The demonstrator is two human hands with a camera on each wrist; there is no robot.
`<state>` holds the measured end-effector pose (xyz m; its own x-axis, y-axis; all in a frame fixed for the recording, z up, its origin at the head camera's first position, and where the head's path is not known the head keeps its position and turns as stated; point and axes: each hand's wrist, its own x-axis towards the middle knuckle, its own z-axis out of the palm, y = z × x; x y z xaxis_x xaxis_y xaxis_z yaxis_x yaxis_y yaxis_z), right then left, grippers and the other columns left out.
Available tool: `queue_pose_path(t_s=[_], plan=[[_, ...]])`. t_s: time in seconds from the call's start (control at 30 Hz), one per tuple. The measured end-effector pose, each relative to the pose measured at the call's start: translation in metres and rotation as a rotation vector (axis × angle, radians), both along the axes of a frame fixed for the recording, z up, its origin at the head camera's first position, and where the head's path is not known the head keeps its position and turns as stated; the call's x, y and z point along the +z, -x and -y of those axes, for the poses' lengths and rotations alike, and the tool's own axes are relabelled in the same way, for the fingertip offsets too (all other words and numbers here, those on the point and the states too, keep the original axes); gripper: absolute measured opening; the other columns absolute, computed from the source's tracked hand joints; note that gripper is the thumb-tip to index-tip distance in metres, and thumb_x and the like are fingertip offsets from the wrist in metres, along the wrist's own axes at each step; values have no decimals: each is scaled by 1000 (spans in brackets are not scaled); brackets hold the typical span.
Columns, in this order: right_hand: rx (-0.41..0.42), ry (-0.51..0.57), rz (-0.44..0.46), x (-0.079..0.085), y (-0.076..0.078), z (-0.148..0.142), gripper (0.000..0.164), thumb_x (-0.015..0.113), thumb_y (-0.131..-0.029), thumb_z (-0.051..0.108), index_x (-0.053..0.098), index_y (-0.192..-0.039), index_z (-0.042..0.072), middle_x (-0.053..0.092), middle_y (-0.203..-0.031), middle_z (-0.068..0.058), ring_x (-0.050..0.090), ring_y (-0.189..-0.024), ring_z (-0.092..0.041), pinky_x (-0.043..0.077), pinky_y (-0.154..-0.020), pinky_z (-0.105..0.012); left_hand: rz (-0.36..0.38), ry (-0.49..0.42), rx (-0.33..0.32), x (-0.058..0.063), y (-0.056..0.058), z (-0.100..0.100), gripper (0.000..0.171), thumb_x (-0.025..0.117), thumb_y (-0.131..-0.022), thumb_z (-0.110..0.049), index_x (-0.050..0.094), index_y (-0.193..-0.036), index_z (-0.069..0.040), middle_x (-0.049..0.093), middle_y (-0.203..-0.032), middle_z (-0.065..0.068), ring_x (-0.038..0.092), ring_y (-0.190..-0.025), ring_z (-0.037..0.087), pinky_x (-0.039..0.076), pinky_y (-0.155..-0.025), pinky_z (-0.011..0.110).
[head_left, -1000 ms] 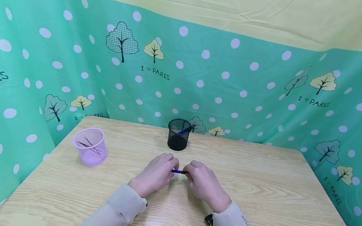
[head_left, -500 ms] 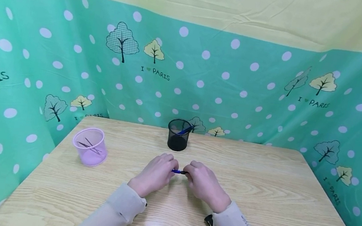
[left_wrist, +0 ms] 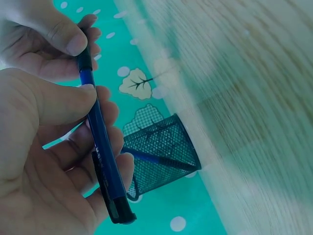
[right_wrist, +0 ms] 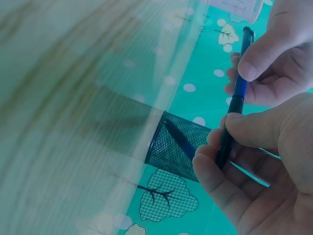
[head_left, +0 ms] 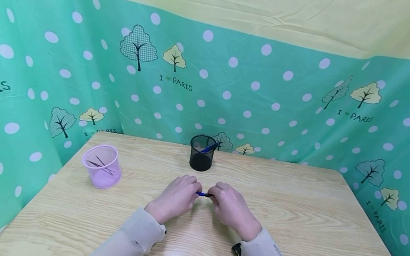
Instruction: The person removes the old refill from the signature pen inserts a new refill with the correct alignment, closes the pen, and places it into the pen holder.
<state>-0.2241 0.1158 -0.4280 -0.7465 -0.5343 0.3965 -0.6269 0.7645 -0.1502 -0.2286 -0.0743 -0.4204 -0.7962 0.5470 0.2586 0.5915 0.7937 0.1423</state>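
Observation:
Both hands meet over the middle of the table on one blue pen (head_left: 203, 194) with a black grip section. My left hand (head_left: 176, 197) pinches the blue barrel between thumb and fingers; in the left wrist view the pen (left_wrist: 108, 161) shows its black clip and end cap lying along the palm side. The black front section is pinched by my right hand (head_left: 231, 208). Seen from the right wrist, the pen (right_wrist: 239, 93) runs straight from one hand to the other, and the right fingers hide part of its front end.
Behind the hands stands a black mesh pen cup (head_left: 201, 162) with a blue pen (head_left: 209, 148) leaning in it. On the left is a pink mesh cup (head_left: 105, 178) with several thin dark sticks (head_left: 101, 166). A patterned curtain (head_left: 236, 83) hangs around the wooden table (head_left: 297, 205).
My left hand has shifted very slightly to the right along the pen, so a little less blue barrel shows between the hands. The right hand stays in place, still holding the black section.

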Motion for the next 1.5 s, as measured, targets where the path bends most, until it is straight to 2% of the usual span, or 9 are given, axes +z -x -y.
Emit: queue_pose_path(t_s=[0.37,0.53,0.7,1.13,1.5], plan=[[0,4,7,0,0,0,13,68,-84,3,71,-93,13,58,-82,8,56,-76,-8,51,-68,-26,-6,15,0,-2,-1,0,12,62,-90,-13,71,-99,-12,61,-89,-2,55,-81,15,47,-73,31],[3,5,3,-1,0,0,13,68,-84,3,71,-92,13,58,-83,7,57,-77,-9,51,-69,-26,-22,4,-9,-2,-1,0,12,62,-92,-19,70,-99,-13,60,-87,-3,55,-80,14,46,-71,30],[6,7,2,0,0,0,13,68,-84,3,71,-92,12,58,-82,7,57,-77,-9,51,-69,-27,-30,-18,-5,-2,-2,1,20,67,-89,-25,68,-102,-11,59,-89,-2,53,-81,15,46,-72,31],[11,7,11,1,-1,0,13,68,-85,3,71,-92,13,57,-82,8,56,-76,-8,51,-68,-25,-56,-61,17,-1,0,0,18,75,-81,-12,63,-94,-13,55,-88,-3,51,-82,15,45,-74,31],[6,6,4,1,-1,0,13,68,-85,3,71,-91,13,56,-81,8,55,-75,-8,50,-66,-25,-53,-34,25,-1,-1,0,14,73,-84,-13,62,-92,-15,53,-85,-6,49,-79,13,44,-73,29]])
